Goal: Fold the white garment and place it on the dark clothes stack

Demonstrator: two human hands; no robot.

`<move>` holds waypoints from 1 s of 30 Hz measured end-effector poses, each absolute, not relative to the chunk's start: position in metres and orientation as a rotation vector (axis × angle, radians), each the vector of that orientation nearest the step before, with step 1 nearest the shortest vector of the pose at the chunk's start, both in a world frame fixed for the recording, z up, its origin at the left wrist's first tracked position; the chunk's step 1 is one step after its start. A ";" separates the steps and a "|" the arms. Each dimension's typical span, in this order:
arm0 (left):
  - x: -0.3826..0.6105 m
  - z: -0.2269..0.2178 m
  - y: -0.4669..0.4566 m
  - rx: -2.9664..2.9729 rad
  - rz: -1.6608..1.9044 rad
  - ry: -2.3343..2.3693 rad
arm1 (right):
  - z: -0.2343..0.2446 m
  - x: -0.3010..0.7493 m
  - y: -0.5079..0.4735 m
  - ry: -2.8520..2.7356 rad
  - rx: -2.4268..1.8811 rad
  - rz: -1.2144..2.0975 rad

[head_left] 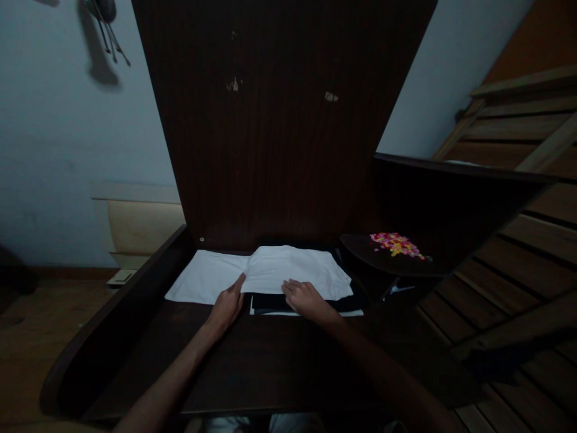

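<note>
A folded white cloth [288, 270], perhaps a garment, lies lengthwise at the back of the dark wooden desk. Its left part rests on the desktop; the right part lies over a stack of dark and white folded cloth [274, 305]. My left hand [229, 304] holds the near edge around the middle, thumb on top and the other fingers partly hidden underneath. Further right, my right hand [304, 297] has its fingers curled closed on the same near edge.
A dark upright panel [288, 132] rises behind the desktop [252, 361]. On the right, a rounded shelf [360, 252] carries a pile of pink, red and yellow petal-like bits [396, 243]. A raised side edge [112, 313] bounds the left. Wooden slats [536, 240] stand further right.
</note>
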State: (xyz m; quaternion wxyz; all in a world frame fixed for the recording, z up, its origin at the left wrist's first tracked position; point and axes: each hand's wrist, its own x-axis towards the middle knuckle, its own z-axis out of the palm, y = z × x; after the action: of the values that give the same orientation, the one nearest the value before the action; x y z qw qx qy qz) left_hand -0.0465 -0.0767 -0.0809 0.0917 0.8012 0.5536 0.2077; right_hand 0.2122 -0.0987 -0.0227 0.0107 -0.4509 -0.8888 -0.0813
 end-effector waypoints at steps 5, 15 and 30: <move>-0.050 -0.085 -0.083 2.568 0.408 1.633 | -0.027 0.223 -0.099 -2.746 -1.358 -0.334; -0.054 -0.063 -0.066 2.472 0.363 1.688 | -0.040 0.235 -0.098 -2.734 -1.251 -0.237; -0.018 -0.041 0.078 2.116 0.886 1.404 | -0.091 0.230 -0.095 -2.634 -1.191 -0.666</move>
State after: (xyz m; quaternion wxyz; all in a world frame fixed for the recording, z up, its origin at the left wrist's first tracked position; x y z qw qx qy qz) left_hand -0.0180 0.0776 -0.0405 0.2240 0.7668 0.5088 0.3209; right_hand 0.2302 -0.0953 -0.0914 0.0872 -0.3999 -0.8846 -0.2237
